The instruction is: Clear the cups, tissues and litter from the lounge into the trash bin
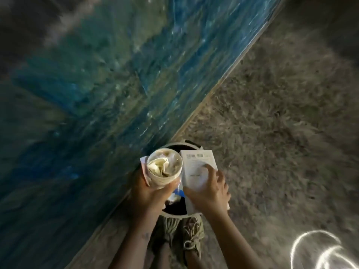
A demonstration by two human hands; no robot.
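My left hand (148,193) grips a white paper cup (165,167) stuffed with crumpled tissue, with a flat piece of paper pressed against the cup's left side. My right hand (208,188) holds a white box (196,166) with barcode labels at its top, thumb and fingers curled over it. Both are held directly above the round trash bin (175,215), whose dark inside shows a blue and white scrap of litter (177,192).
A blue-green painted wall (97,84) runs diagonally along the left, meeting the floor at a pale skirting edge. Shaggy grey-brown carpet (281,123) covers the right. My shoes (186,235) stand just below the bin. A bright curved light streak (318,249) sits at bottom right.
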